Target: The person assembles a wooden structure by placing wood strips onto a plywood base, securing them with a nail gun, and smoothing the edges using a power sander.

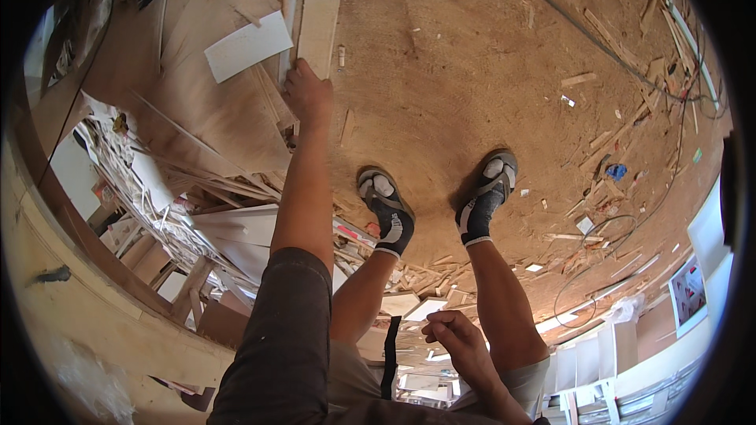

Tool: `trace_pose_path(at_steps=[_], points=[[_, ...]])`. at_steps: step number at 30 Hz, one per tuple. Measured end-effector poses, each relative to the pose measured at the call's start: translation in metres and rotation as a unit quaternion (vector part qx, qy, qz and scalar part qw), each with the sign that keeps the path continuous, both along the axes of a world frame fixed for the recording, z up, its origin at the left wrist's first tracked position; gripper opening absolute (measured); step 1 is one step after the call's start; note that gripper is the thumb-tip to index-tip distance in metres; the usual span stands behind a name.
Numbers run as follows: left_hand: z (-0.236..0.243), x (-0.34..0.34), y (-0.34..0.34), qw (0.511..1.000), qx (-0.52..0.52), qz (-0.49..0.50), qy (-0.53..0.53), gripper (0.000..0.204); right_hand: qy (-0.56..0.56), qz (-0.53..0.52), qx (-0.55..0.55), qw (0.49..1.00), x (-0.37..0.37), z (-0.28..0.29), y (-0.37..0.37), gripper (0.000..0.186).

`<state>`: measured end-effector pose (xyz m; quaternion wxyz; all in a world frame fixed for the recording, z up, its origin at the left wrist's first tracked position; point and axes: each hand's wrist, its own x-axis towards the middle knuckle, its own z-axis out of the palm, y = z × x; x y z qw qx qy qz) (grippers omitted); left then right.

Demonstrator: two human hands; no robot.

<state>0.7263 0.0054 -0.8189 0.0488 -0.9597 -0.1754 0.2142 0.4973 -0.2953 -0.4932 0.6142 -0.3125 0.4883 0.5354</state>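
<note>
My left hand (309,93) reaches forward with its fingers closed at the lower end of a pale narrow board (319,24), which lies beside a thin pale strip. Left of them lies a white rectangular piece (246,46). My right hand (457,340) hangs low in front of my body with its fingers curled; I cannot make out what, if anything, is inside. A black strap (391,354) dangles left of that hand. My feet in sandals stand apart on the brown, debris-strewn floor (433,79).
A heap of wood scraps and sheets (173,181) fills the left side beside a pale wooden edge (55,299). A long cable (551,8) crosses the upper right, among scattered offcuts and a blue crumpled item (617,171). Pale panels (701,252) stand at the right rim.
</note>
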Motion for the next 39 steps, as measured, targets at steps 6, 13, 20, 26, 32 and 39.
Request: trace_pose_path(at_steps=[6, 13, 20, 26, 32, 39], points=[[0.016, -0.019, -0.005, 0.988, -0.140, -0.029, -0.059, 0.069, -0.047, 0.017, -0.016, 0.999, -0.006, 0.005, 0.011, 0.023], [0.039, -0.063, -0.059, 0.772, -0.561, 0.299, 0.014, 0.062, -0.054, 0.026, -0.029, 0.998, -0.001, 0.005, 0.010, 0.022], [0.012, -0.121, 0.029, 0.874, -0.309, 0.335, -0.166, 0.034, -0.048, 0.030, -0.013, 0.998, 0.001, 0.004, 0.010, 0.022], [0.038, -0.128, 0.052, 0.932, -0.019, 0.344, -0.107, 0.066, -0.046, 0.039, -0.027, 0.998, 0.002, 0.001, 0.009, 0.022], [0.069, -0.107, 0.083, 0.981, 0.037, 0.190, 0.030, 0.080, -0.052, 0.039, -0.009, 0.998, 0.003, 0.003, 0.011, 0.022], [0.108, -0.167, 0.118, 0.997, -0.007, 0.080, 0.001, 0.074, -0.055, 0.028, -0.005, 0.998, -0.001, 0.005, 0.010, 0.026]])
